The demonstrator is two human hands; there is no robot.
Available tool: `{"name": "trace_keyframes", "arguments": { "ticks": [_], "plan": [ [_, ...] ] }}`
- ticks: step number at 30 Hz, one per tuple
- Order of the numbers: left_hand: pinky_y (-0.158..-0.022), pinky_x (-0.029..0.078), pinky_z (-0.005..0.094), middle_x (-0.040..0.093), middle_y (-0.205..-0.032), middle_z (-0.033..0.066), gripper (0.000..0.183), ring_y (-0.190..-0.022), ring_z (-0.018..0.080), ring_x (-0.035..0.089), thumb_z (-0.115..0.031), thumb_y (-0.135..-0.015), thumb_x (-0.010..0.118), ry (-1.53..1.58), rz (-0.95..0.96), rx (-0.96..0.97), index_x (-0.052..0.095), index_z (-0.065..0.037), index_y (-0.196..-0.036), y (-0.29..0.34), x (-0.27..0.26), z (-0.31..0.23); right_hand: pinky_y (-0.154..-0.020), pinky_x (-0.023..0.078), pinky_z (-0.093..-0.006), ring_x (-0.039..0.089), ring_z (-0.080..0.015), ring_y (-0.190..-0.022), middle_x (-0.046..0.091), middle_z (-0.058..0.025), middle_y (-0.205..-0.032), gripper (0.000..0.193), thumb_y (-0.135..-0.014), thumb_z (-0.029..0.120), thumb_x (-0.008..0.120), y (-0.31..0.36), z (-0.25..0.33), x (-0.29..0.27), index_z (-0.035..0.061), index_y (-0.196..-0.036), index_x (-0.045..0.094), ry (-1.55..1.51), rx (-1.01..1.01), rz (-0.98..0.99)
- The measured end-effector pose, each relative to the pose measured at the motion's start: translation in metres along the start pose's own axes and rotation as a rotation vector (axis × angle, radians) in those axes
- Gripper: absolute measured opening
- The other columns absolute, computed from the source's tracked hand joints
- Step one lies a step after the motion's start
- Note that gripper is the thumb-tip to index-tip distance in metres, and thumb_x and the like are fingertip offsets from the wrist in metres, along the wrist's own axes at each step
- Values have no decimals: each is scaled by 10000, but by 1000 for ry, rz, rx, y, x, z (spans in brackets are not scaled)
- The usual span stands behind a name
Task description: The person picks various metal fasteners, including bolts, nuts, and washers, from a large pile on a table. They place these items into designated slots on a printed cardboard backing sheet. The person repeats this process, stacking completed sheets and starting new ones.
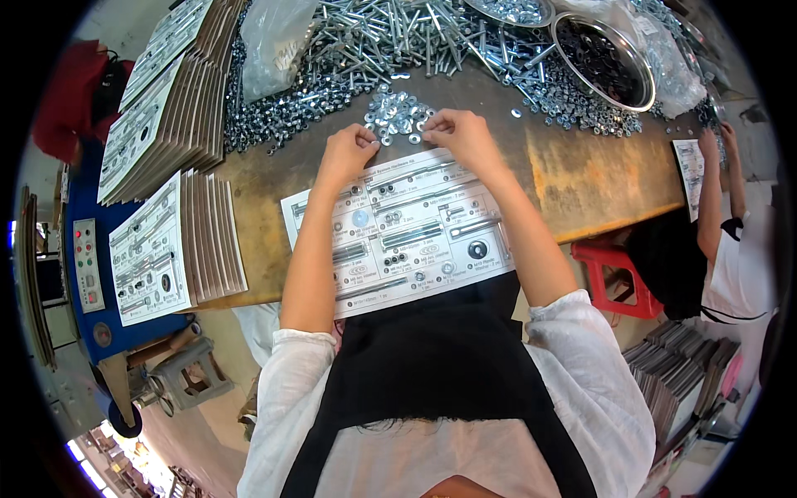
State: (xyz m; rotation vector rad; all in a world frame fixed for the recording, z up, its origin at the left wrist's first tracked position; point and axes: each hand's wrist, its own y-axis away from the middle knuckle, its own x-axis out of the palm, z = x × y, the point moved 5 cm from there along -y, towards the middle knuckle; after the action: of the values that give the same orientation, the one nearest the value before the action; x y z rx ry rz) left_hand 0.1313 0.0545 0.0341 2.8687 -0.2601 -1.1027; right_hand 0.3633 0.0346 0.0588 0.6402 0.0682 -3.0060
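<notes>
Silvery washers [400, 113], loosely heaped, white printed card [407, 241], face up, nearby

Looks like a wkshp: has worn bench [581, 170] w/ heaped bolts [390, 41], nuts [286, 114] & washers [401, 114], stacked printed boards [154, 137], plus blue mach. [80, 195] w/ ctrl panel [87, 266].

A matt, scuffed, blotched finish is shown by the broad brown bench [573, 170]. At its near edge, matt paper is seen in the white printed rectangular sheet [403, 241]. Smooth, shiny metal is seen in the small round silver washers [402, 116] and, toward the far edge, the long silver bolts [407, 40]. Wrinkled, glossy plastic is shown by the clear bag [276, 50], polished metal by the round silver bowl [641, 105].
</notes>
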Motion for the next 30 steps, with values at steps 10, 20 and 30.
{"name": "trace_keyframes", "arguments": {
  "ticks": [10,20,30],
  "plan": [
    [-636,536,303,723,-807,100,160,-649,168,690,-145,-879,681,16,-118,57,744,-41,-983,12,-14,14,-678,534,-379,692,-275,-741,718,-101,-781,119,-770,156,743,-11,23,87,100,-873,762,211,-90,57],
    [-744,524,434,677,-921,132,161,-817,332,664,-205,-860,680,-365,-313,179,709,-46,-858,-14,-6,-13,-717,533,-428,671,-311,-825,675,-94,-910,116,-796,167,725,-5,28,78,93,-885,716,485,-225,-87],
    [-679,549,343,725,-744,116,175,-699,250,710,-179,-791,748,30,-31,-26,751,-15,-850,5,-14,7,-741,534,-440,688,-351,-781,713,-162,-806,154,-874,121,612,0,16,79,48,-977,701,197,-53,-48]
  ]
}}
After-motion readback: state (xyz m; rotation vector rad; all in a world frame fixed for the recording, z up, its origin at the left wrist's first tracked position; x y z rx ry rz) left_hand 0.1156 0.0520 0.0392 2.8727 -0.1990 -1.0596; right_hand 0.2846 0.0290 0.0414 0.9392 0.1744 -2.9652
